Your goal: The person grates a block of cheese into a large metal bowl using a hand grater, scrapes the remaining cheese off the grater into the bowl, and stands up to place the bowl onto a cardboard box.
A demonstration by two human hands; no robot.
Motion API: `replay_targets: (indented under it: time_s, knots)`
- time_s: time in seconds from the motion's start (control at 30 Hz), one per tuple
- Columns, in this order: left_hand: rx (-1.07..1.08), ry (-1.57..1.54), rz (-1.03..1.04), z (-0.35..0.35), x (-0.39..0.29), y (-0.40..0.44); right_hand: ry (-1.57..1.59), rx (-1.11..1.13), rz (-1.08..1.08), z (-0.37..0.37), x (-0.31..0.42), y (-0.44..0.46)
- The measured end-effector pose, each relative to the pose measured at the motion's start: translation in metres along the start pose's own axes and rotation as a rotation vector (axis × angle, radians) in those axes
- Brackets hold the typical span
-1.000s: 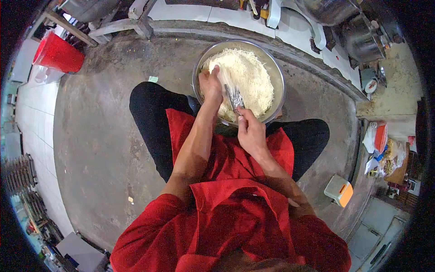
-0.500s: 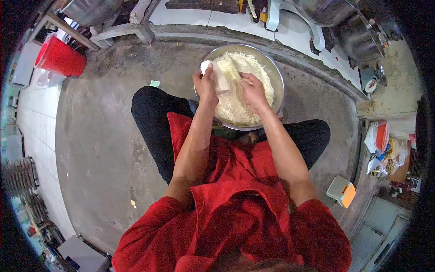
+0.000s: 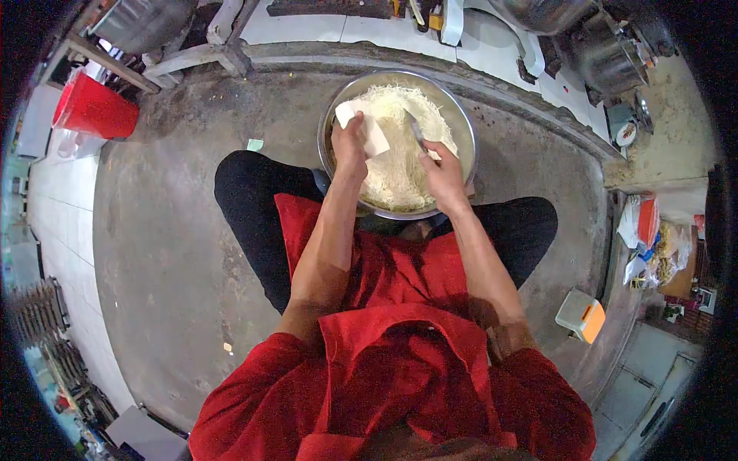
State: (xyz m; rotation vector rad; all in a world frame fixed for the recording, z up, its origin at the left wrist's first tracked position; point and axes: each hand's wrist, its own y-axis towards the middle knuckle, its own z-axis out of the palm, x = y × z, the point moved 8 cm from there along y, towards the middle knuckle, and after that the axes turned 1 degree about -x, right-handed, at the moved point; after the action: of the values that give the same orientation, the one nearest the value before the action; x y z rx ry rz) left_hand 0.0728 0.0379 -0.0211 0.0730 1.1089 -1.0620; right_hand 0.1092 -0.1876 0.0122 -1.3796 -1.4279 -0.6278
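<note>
A wide metal basin (image 3: 470, 150) sits on the floor before my crossed legs, filled with pale, finely shredded food (image 3: 411, 180). Over its left side, my left hand (image 3: 350, 147) is closed around a smooth white block (image 3: 375, 137), thumb along its top; I cannot tell what food it is. My right hand (image 3: 445, 177) grips a knife (image 3: 416, 129) by the handle above the right side of the basin. The blade points up and to the left, apart from the block, over the shreds.
A red bucket (image 3: 104, 107) stands at the far left. Beyond the basin runs a low concrete ledge (image 3: 323, 58), with large metal pots (image 3: 611, 61) at the upper right. A small white and orange box (image 3: 580, 316) lies on the floor to the right, near plastic bags (image 3: 642, 230).
The knife, blurred against the block earlier, has come away to the right and now shows clearly. My left hand still holds the block, tilted a little more. The whole view has shifted slightly.
</note>
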Motion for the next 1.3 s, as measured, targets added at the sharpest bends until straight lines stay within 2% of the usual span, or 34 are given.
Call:
replay_targets:
  time_s: [0.03, 0.1, 0.2, 0.23, 0.27, 0.33, 0.47, 0.53, 0.6, 0.67, 0.7, 0.77, 0.93, 1.0, 1.03, 1.07, 1.13, 1.2, 1.27, 1.3]
  knots:
    - [-0.042, 0.002, 0.016, -0.005, 0.001, 0.003, 0.002, 0.0, 0.004, 0.005, 0.005, 0.0]
    - [-0.078, -0.003, -0.011, -0.011, 0.005, 0.008, -0.069, 0.085, -0.154, 0.021, 0.029, 0.011]
    - [-0.082, -0.032, -0.06, -0.006, 0.002, -0.004, -0.175, 0.055, -0.228, 0.026, 0.043, 0.042]
    - [-0.082, -0.029, -0.055, -0.009, 0.002, -0.001, -0.141, 0.044, -0.051, 0.023, 0.035, 0.051]
    - [-0.067, -0.044, -0.06, -0.01, 0.003, 0.001, -0.271, -0.098, -0.243, 0.015, 0.03, 0.071]
    - [-0.055, -0.06, -0.066, -0.012, 0.001, 0.001, -0.066, -0.059, 0.032, 0.0, 0.005, 0.088]
    - [-0.144, 0.028, -0.081, -0.012, -0.005, -0.002, 0.051, -0.041, 0.16, -0.021, -0.004, 0.076]
    - [-0.202, 0.046, -0.115, -0.014, 0.001, -0.003, 0.3, -0.058, 0.165, -0.012, -0.002, 0.048]
    - [-0.02, -0.063, 0.064, 0.001, -0.006, -0.001, 0.329, -0.002, 0.145, 0.003, 0.005, 0.024]
    - [0.053, -0.133, 0.122, 0.005, -0.001, 0.005, 0.589, 0.118, 0.411, 0.028, 0.012, -0.003]
    - [0.093, -0.154, 0.154, 0.016, -0.01, -0.009, 0.597, 0.117, 0.412, 0.031, 0.014, -0.004]
    - [0.176, -0.2, 0.183, 0.029, -0.012, -0.023, 0.851, 0.185, 0.381, 0.043, 0.025, 0.0]
    - [0.385, -0.092, 0.275, 0.049, -0.012, -0.054, 0.927, 0.17, 0.426, 0.032, 0.017, 0.037]
    - [0.631, -0.463, 0.035, 0.057, -0.002, -0.058, 0.972, 0.195, 0.472, 0.024, 0.008, 0.051]
    - [0.541, -0.578, -0.096, 0.056, 0.008, -0.054, 1.006, 0.181, 0.433, 0.022, 0.009, 0.057]
    - [0.54, -0.577, -0.094, 0.058, 0.009, -0.055, 1.006, 0.183, 0.434, 0.021, 0.006, 0.06]
    - [0.285, -0.191, -0.164, 0.042, 0.034, -0.044, 0.97, 0.313, 0.334, 0.024, 0.014, 0.065]
    - [0.276, -0.196, -0.166, 0.04, 0.036, -0.045, 0.9, 0.363, 0.341, 0.029, 0.017, 0.063]
    - [0.654, -0.254, -0.47, 0.062, 0.04, -0.065, 0.83, 0.412, 0.35, 0.037, 0.026, 0.056]
    - [0.663, -0.291, -0.481, 0.061, 0.042, -0.065, 0.732, 0.398, 0.263, 0.037, 0.035, 0.055]
